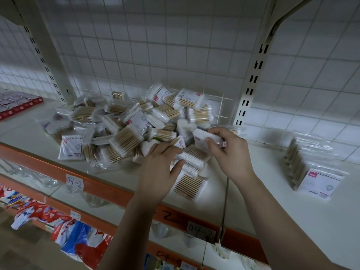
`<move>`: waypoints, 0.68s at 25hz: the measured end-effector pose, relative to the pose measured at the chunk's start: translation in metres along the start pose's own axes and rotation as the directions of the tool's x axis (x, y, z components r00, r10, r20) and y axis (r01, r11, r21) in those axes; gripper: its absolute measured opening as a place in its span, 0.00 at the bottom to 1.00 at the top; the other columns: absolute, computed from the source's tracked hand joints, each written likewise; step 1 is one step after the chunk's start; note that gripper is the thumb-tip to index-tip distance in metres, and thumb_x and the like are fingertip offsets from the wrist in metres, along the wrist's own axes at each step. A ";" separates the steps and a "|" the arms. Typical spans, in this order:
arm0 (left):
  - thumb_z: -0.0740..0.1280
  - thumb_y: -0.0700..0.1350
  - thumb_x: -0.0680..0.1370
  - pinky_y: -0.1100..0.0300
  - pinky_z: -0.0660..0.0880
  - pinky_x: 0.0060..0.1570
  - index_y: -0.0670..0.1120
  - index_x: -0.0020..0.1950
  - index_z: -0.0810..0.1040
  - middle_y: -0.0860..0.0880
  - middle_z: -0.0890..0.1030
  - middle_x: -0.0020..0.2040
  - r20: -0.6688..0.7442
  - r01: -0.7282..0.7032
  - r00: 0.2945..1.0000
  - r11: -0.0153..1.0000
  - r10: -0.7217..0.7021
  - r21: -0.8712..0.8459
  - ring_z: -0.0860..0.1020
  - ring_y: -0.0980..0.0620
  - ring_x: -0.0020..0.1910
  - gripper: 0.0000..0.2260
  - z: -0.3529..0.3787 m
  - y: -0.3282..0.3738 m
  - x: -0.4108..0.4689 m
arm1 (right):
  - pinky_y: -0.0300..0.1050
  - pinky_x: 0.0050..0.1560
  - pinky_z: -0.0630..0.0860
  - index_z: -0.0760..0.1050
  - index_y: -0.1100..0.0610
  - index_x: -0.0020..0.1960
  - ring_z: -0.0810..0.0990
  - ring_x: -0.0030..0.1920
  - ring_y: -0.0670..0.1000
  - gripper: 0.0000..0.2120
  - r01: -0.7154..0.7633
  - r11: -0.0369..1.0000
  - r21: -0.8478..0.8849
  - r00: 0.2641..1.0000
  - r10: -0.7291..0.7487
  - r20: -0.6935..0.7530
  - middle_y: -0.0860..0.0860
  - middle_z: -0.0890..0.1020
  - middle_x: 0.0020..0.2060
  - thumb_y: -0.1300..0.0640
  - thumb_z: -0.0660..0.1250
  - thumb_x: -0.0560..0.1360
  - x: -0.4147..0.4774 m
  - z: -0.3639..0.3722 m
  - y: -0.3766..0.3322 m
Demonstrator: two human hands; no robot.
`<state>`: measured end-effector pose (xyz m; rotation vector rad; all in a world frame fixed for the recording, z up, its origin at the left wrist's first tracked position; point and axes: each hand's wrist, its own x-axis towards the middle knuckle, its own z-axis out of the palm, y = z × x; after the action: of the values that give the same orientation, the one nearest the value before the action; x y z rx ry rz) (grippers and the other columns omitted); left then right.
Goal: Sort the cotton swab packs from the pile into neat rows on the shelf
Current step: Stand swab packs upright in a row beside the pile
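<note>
Wooden sticks with white cotton tips show through the clear plastic of every pack here. The loose pile of cotton swab packs (124,129) lies in the middle of the frame on the white shelf board (263,191), close to the white wire grid (175,55) behind it. Our right hand (231,154) grasps one clear plastic pack with a pinkish label (204,139). The thumb lies across its front and the fingers curl over its top edge, and the pack is just above the right side of the pile. Our left hand (157,168) rests on the front packs of the pile. A flat pack with white tips (194,155) sits between its thumb and forefinger, but we cannot tell whether the hand pinches this pack or only touches it. At the right of the frame stands a short row of upright packs (307,168), well apart from the pile.

We judge that there are several risks from here. The plastic looks smooth, so the held pack may slip if the grasp is light. If the left hand pulls a pack from under others, the heap can slide toward the orange front edge (109,192) and packs can fall off the shelf. The upright row seems to have no support at its front, so a careless push while we add a pack may knock it over.
</note>
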<state>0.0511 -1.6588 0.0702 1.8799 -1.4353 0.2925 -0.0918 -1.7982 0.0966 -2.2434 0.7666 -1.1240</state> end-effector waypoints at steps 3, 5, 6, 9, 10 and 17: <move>0.72 0.46 0.74 0.55 0.75 0.48 0.47 0.53 0.81 0.50 0.78 0.51 0.064 -0.013 0.998 0.999 0.015 -0.035 0.76 0.49 0.52 0.09 0.006 0.004 0.003 | 0.32 0.42 0.72 0.78 0.52 0.56 0.77 0.41 0.37 0.09 -0.004 1.000 -0.004 0.999 0.004 -0.047 0.41 0.81 0.45 0.55 0.67 0.75 -0.005 -0.011 0.003; 0.72 0.48 0.73 0.58 0.74 0.49 0.47 0.52 0.81 0.51 0.78 0.51 0.104 -0.009 0.994 0.999 0.013 -0.040 0.76 0.50 0.52 0.10 0.012 0.006 0.006 | 0.31 0.42 0.72 0.78 0.51 0.55 0.77 0.43 0.36 0.08 -0.024 1.000 0.004 0.997 0.024 -0.071 0.39 0.80 0.44 0.55 0.68 0.75 -0.009 -0.019 0.005; 0.72 0.49 0.73 0.57 0.74 0.49 0.48 0.52 0.81 0.51 0.78 0.51 0.120 -0.009 0.993 0.999 0.013 -0.034 0.75 0.50 0.52 0.10 0.014 0.008 0.007 | 0.31 0.42 0.71 0.78 0.51 0.54 0.77 0.43 0.37 0.08 -0.032 0.999 0.008 0.997 0.032 -0.077 0.38 0.80 0.44 0.55 0.68 0.75 -0.012 -0.024 0.007; 0.72 0.47 0.73 0.51 0.76 0.46 0.48 0.52 0.81 0.51 0.77 0.51 0.141 -0.019 0.990 1.000 0.022 -0.018 0.75 0.49 0.53 0.09 0.021 0.014 0.009 | 0.28 0.39 0.69 0.78 0.51 0.52 0.77 0.41 0.38 0.06 -0.058 0.998 0.000 0.993 0.058 -0.100 0.38 0.80 0.41 0.54 0.68 0.75 -0.021 -0.035 0.011; 0.72 0.47 0.73 0.50 0.76 0.46 0.48 0.52 0.81 0.51 0.77 0.51 0.141 -0.020 0.990 1.000 0.021 -0.013 0.74 0.49 0.53 0.09 0.022 0.015 0.010 | 0.28 0.38 0.69 0.78 0.51 0.51 0.77 0.40 0.39 0.06 -0.077 0.997 -0.014 0.991 0.075 -0.114 0.38 0.80 0.39 0.54 0.69 0.75 -0.023 -0.038 0.013; 0.71 0.44 0.74 0.51 0.75 0.52 0.47 0.51 0.81 0.50 0.76 0.51 0.142 -0.052 0.988 0.998 0.058 -0.043 0.74 0.48 0.52 0.07 0.031 0.015 0.021 | 0.43 0.39 0.78 0.79 0.53 0.51 0.82 0.39 0.50 0.08 -0.245 0.968 0.057 0.958 0.251 -0.138 0.42 0.80 0.39 0.55 0.72 0.72 -0.037 -0.049 0.030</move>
<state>0.0375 -1.6966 0.0673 1.8633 -1.5794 0.1566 -0.1589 -1.8040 0.0826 -1.9828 1.0440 -1.1747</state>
